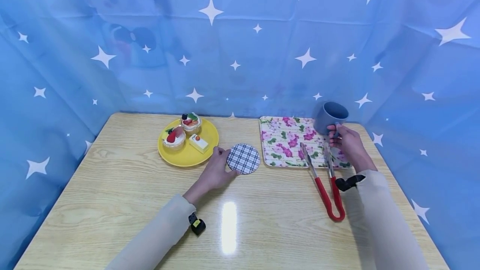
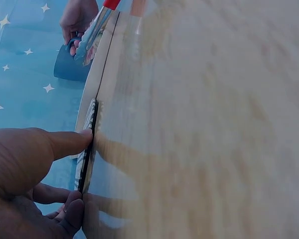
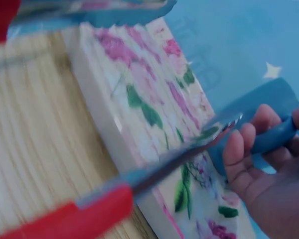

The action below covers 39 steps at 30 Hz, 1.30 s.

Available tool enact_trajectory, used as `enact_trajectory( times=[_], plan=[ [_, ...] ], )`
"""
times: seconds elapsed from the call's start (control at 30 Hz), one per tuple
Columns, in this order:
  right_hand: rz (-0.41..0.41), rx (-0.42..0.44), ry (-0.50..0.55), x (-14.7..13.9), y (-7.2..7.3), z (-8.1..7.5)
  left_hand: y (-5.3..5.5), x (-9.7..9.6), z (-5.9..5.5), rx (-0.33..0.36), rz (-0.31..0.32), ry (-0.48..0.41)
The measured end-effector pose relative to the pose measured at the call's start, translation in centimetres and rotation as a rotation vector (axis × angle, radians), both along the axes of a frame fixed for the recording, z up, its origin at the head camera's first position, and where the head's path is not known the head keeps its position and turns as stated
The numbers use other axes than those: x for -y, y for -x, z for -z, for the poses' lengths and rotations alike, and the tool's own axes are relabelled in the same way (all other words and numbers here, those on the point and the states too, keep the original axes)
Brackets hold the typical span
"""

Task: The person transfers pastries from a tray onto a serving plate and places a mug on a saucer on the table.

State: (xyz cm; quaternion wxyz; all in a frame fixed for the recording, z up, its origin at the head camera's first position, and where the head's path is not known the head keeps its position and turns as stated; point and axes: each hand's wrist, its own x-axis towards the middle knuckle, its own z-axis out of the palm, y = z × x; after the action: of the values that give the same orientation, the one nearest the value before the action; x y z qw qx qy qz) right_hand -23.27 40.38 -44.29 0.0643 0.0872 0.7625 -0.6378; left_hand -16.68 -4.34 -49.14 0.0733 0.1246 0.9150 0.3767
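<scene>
A round coaster (image 1: 243, 158) with a black-and-white check lies at the middle of the table, seen edge-on in the left wrist view. My left hand (image 1: 218, 171) holds it by its left side, thumb at the near edge and fingers at the far edge. At the back right, my right hand (image 1: 349, 146) grips the handle of a blue-grey mug (image 1: 323, 121), fingers curled through it in the right wrist view. The mug is upright and overlaps the back right corner of a floral tray (image 1: 277, 159).
Open tongs (image 1: 325, 197) with red handles lean over the tray's front edge, beside my right wrist. A yellow plate (image 1: 181, 161) at the back left bears two fruit tarts (image 1: 174, 140) and a small cake slice (image 1: 198, 143). A blue star-patterned curtain (image 1: 232, 45) surrounds the table (image 1: 123, 203).
</scene>
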Motion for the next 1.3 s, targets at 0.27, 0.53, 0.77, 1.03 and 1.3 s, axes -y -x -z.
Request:
enact_trajectory(
  times=[0.27,0.53,0.77,1.03,1.3],
  plan=[
    [0.058,0.011,0.176,0.8,-0.2,-0.1,-0.1,0.0,0.0,-0.002,0.003,-0.007],
    [0.091,-0.033,0.183,0.6,0.0,0.6,-0.3,0.0,-0.3,0.016,-0.003,-0.006],
    [0.097,-0.065,0.179,0.7,0.0,0.5,-0.1,-0.1,-0.3,0.011,0.0,0.0],
    [0.112,-0.082,0.172,0.6,-0.4,0.4,-0.1,-0.1,-0.4,0.026,-0.006,0.005],
    [0.112,-0.069,0.193,0.9,-1.3,-0.7,-0.1,-0.1,-0.4,0.022,-0.003,0.003]
  ],
)
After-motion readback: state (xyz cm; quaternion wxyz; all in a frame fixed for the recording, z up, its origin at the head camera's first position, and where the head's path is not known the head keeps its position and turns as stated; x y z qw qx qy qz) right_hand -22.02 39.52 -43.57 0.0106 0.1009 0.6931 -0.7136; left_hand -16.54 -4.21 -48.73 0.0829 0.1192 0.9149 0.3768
